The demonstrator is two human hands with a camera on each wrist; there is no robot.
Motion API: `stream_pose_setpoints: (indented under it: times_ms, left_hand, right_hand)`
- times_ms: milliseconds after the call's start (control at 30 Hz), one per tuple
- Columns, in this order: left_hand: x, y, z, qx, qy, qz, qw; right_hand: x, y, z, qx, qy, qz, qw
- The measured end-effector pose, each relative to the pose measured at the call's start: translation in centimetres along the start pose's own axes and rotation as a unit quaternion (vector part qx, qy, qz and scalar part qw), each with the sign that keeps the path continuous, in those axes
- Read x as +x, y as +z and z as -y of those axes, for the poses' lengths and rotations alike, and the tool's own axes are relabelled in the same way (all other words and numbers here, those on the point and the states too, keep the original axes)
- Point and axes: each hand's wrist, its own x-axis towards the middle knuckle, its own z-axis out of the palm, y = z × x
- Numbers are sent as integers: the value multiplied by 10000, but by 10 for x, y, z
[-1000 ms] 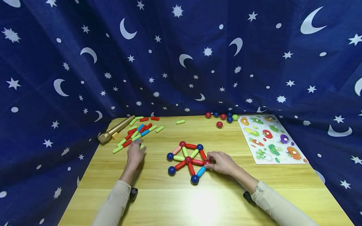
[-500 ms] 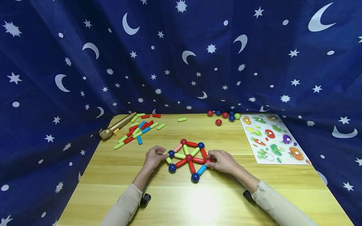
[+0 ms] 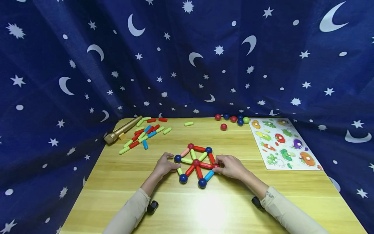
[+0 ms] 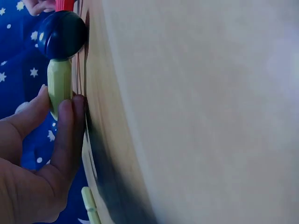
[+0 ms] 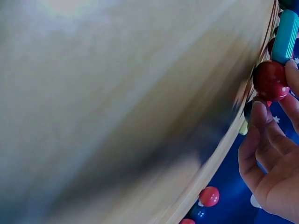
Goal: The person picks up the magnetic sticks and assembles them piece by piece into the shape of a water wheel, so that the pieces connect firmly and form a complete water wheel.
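A flat wheel-shaped figure of magnetic rods and balls lies mid-table, with a red centre ball (image 3: 196,162) and red and light green spokes. On its left side my left hand (image 3: 165,165) pinches a light green magnetic rod (image 4: 60,84) between thumb and fingers. That rod touches the lower left blue ball (image 3: 183,178); its upper end, near the other blue ball (image 3: 178,158), is partly hidden by the fingers. At the right corner my right hand (image 3: 230,166) holds a red magnetic ball (image 5: 271,80) by its fingertips. A blue rod (image 3: 209,175) runs from that ball to the bottom blue ball (image 3: 202,183).
Several loose red, green and blue rods (image 3: 143,138) lie at the back left beside a gold microphone (image 3: 122,130). Loose balls (image 3: 233,119) sit along the back edge. A white vegetable puzzle board (image 3: 284,143) lies at the right. A starry blue curtain (image 3: 175,65) hangs behind.
My left hand has come from the rod pile to the figure's left side with a light green rod. The lower left blue ball has shifted right and down. My right hand stays at the red ball.
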Motion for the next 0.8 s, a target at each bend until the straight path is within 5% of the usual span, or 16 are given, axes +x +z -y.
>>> stream_pose_setpoints:
  times_ms: [200, 433, 600, 800]
  left_hand:
    - [9, 1, -4, 157, -26, -84, 9998]
    - [25, 2, -12, 604, 369, 80, 9975]
    - [32, 3, -19, 1088, 538, 486, 9914]
    - [27, -3, -23, 1981, 291, 373, 9790]
  right_hand:
    - [0, 0, 2, 108, -31, 168, 9998]
    - [-1, 0, 5, 124, -181, 330, 9992]
    - [-2, 1, 6, 176, -204, 377, 9989]
    - [-4, -2, 9, 114, -518, 726, 9959]
